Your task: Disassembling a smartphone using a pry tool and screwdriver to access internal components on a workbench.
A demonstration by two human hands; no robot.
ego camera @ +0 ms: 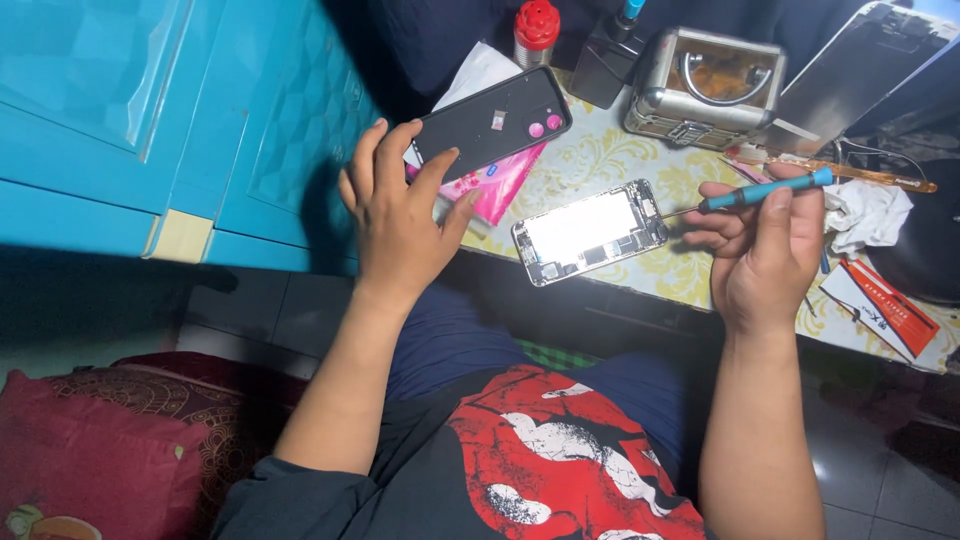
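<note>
Right hand [762, 250] grips a teal screwdriver [765, 190] beside an opened phone [590, 232] — light, fragile, likely best held by its edges — while left hand [398, 215] pinches the back cover [495, 122].

Both arms bare to the elbow, left hand [397, 215] and right hand [762, 247] ungloved, no rings or watch visible. Dark grey T-shirt, large red-and-white graphic print at bottom centre of frame. Dark blue trousers above it.
</note>
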